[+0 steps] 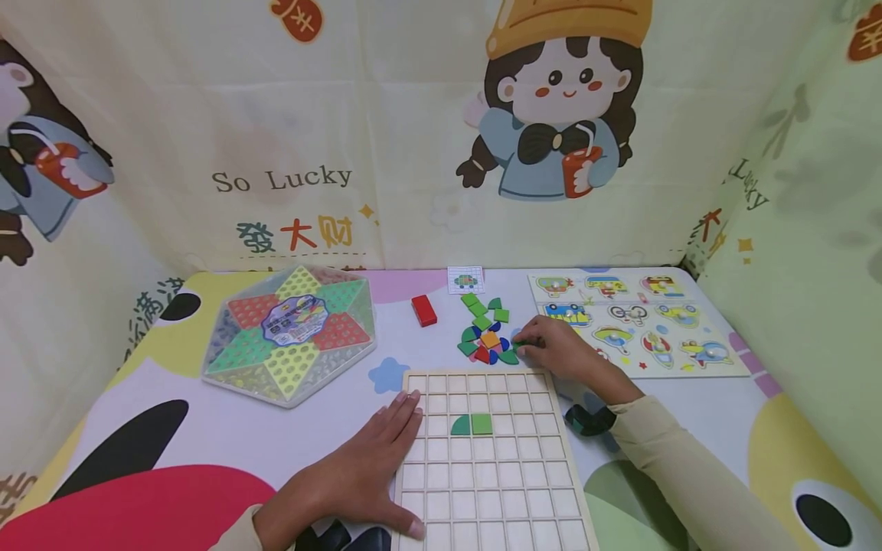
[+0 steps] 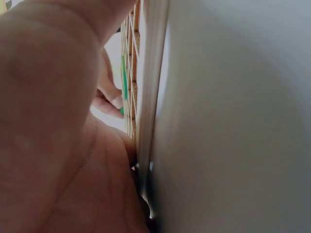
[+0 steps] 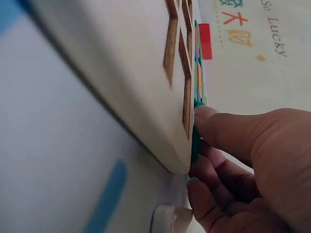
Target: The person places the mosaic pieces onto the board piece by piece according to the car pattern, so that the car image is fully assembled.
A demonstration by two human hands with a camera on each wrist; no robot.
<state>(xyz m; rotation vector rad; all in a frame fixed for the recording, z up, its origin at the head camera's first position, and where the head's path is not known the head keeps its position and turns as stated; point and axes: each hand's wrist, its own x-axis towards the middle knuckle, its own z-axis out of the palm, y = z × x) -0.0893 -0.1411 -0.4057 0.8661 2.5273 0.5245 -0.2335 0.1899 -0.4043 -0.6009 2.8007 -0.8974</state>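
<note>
A wooden grid board [image 1: 506, 474] lies on the table, with a green quarter-circle piece [image 1: 461, 425] and a light green square piece [image 1: 481, 424] side by side in two of its cells. My left hand [image 1: 375, 448] rests along the board's left edge, fingers straight and thumb near the lower corner. Beyond the board's far right corner, my right hand [image 1: 561, 348] pinches a dark green piece [image 3: 196, 143] between thumb and fingers; its full shape is hidden. Beside that hand lies a pile of colored pieces, with an orange square [image 1: 490, 340] among green, blue and red ones.
A pattern card [image 1: 465, 280] lies behind the pile, and a red block [image 1: 423, 310] to its left. Further left is a hexagonal case [image 1: 289, 337] with a star of colored triangles. At the right, a vehicle picture board [image 1: 641, 325] lies partly beneath the right hand.
</note>
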